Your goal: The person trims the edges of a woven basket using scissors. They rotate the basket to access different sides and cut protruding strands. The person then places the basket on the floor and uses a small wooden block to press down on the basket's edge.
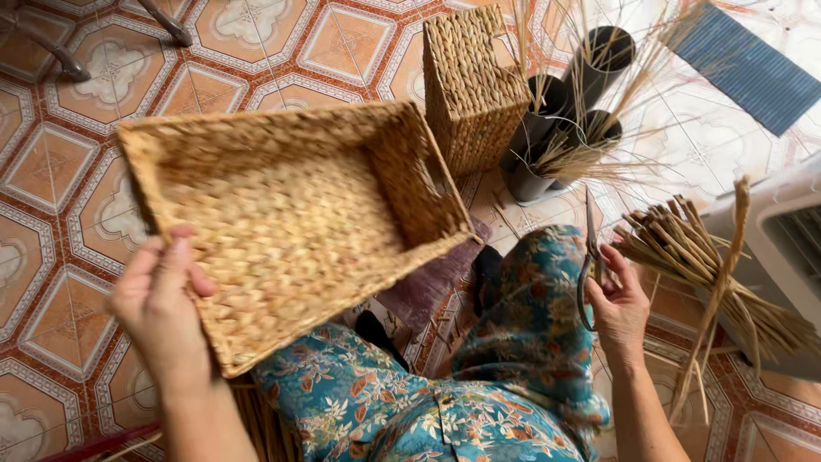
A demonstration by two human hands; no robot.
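- The person's left hand [158, 299] holds a shallow rectangular woven basket [291, 222] by its near left rim, thumb on the inside and fingers curled under the edge; the grip is closed on the rim.
- The basket is tilted with its open side toward the camera, so the plaited bottom and the cut-out handle gap in its right end wall show plainly. Held this way, the inside can likely be looked over. It rests partly over the person's lap, left of centre in the scene.
- The right hand [617, 304] is closed around a pair of scissors [590, 261], blades pointing up and away from the body, well apart from the basket. That seems a way of keeping the tool ready without snagging the weave.
- The lap is covered by blue floral cloth [479, 376], and a dark purple cloth [428, 287] lies under the basket's near right corner.
- On the far side stands a second, taller woven basket [470, 81], upright, just beside dark tubes [564, 111] holding dry stalks.
- To the right, a tied bundle of cut reeds [684, 248] leans over a pale grey case [787, 257].
- The surface is a floor [68, 205] of orange and white patterned tiles; a blue ribbed mat [753, 64] lies at the far right, and metal chair legs [51, 43] show at the far left.
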